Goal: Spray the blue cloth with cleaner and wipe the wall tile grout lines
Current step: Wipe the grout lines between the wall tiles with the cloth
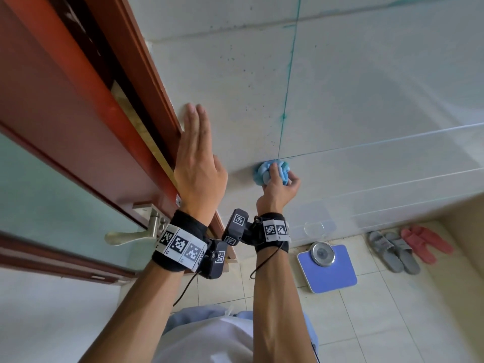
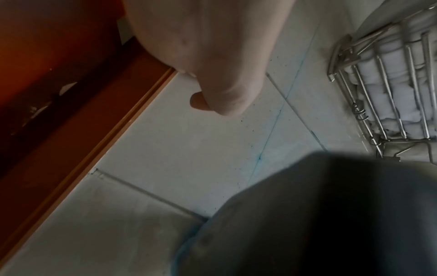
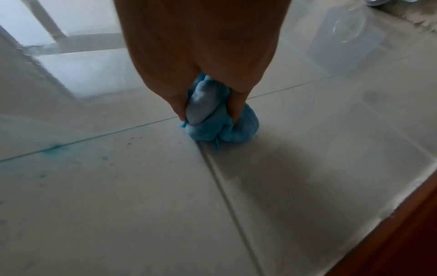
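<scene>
My right hand point(image 1: 280, 183) grips a bunched blue cloth point(image 1: 272, 171) and presses it against the white wall tile where a vertical grout line point(image 1: 288, 85) stained blue-green meets a horizontal one. In the right wrist view the cloth point(image 3: 212, 121) sits squeezed between my fingers point(image 3: 237, 104) right on the grout crossing. My left hand point(image 1: 196, 150) lies flat on the wall tile with straight fingers, beside the red door frame point(image 1: 146, 82). In the left wrist view the palm point(image 2: 208, 46) shows near the blue-tinted grout line point(image 2: 267, 142). No spray bottle is in view.
A red door with a metal lever handle point(image 1: 131, 235) stands open at the left. On the floor lie a blue bathroom scale point(image 1: 327, 268), grey slippers point(image 1: 392, 251) and pink slippers point(image 1: 427, 242). A wire rack point(image 2: 387, 89) holding white cloth hangs on the wall.
</scene>
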Motion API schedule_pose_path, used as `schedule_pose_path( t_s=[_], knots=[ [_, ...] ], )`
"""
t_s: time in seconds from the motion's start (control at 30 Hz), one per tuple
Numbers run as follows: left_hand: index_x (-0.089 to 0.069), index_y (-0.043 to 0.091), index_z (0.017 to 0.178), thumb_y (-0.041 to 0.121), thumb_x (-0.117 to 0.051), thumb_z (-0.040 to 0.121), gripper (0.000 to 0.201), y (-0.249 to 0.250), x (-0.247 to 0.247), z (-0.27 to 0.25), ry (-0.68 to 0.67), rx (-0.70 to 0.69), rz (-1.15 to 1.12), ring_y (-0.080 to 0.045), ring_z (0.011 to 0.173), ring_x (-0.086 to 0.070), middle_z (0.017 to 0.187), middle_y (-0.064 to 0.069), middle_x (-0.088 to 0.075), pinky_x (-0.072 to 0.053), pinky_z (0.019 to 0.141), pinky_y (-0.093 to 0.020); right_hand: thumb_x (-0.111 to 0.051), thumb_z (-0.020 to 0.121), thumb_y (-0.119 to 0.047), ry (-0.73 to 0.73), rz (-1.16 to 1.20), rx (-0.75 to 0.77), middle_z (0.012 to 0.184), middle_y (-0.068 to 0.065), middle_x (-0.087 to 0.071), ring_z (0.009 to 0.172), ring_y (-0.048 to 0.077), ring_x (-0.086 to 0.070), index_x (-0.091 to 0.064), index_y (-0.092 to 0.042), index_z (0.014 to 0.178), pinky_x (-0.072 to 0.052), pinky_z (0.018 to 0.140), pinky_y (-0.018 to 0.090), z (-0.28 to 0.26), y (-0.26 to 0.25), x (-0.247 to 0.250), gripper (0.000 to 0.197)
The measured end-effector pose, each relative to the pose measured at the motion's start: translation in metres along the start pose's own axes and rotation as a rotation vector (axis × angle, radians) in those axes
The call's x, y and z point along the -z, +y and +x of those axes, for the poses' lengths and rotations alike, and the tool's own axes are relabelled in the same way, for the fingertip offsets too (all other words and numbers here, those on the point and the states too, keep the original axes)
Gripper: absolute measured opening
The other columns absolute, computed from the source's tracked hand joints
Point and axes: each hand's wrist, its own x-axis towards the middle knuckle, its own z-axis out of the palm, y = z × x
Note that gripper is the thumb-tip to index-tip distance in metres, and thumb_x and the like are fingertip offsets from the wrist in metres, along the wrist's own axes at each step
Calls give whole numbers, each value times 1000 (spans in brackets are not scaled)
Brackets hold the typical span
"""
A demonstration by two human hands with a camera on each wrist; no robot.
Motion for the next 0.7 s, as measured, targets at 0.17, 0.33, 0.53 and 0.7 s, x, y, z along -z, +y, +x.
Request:
schedule_pose_path(
  t_s=[0.17, 0.33, 0.53, 0.7],
  knots=[
    [-26, 1, 162, -9, -43, 90, 75, -8, 3, 1, -17, -33, -14, -27, 159, -20, 170, -18, -21, -27, 127, -37, -83, 88, -8, -80, 7, 47, 110, 11, -67, 96, 21, -71, -54, -15, 103, -57, 99, 58, -9, -17, -14, 34],
    [-24, 1, 162, -10, -43, 88, 77, -10, 5, 0, -45, -54, -22, -29, 159, -19, 171, -19, -19, -28, 127, -41, -80, 90, -5, -112, 37, 46, 115, 11, -68, 98, 19, -72, -57, -14, 106, -59, 97, 54, -7, -27, -5, 29],
    [-22, 3, 163, -11, -46, 86, 81, -6, 2, -3, -32, -16, -24, -26, 160, -16, 172, -16, -17, -24, 128, -38, -83, 84, -1, 241, -7, 81, 125, 9, -63, 108, 26, -71, -57, -21, 108, -62, 92, 48, 37, -39, 53, 41],
    [-19, 3, 164, -9, -48, 86, 84, 10, -19, -19, 35, 91, -82, -24, 161, -12, 173, -13, -14, -25, 128, -43, -77, 85, 0, 441, -51, 21, 128, 12, -65, 104, 24, -72, -57, -12, 125, -64, 85, 41, 79, -25, 119, 46]
  ],
)
